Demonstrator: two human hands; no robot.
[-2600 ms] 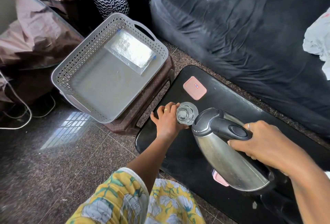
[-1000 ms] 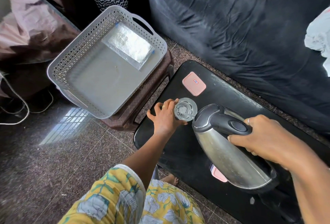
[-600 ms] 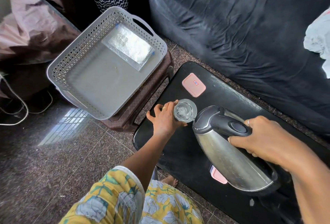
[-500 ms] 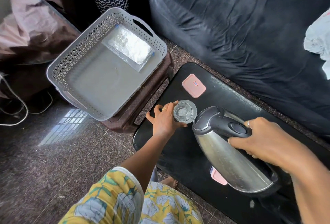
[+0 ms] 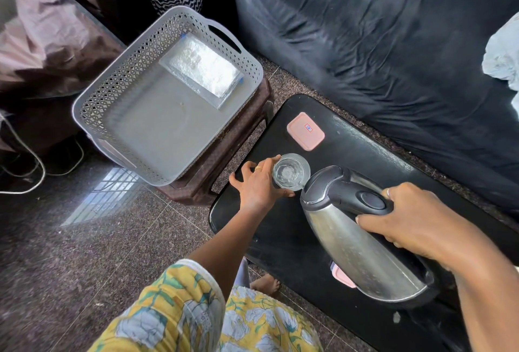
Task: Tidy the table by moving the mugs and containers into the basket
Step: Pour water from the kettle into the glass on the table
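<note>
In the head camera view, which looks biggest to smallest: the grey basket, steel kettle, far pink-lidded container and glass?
1. grey basket
2. steel kettle, enlarged by nearness to the camera
3. far pink-lidded container and glass: they look alike, so unranked

A yellow garment [image 5: 261, 326] with pale blue-white flowers and green leaves shows at 6 o'clock; its short sleeve [image 5: 179, 290], at 7 o'clock, has a white hem. 1 gold ring [image 5: 257, 167] is on the left hand [image 5: 258, 186], 1 pale ring [image 5: 387, 191] on the right hand [image 5: 415, 219].
</note>
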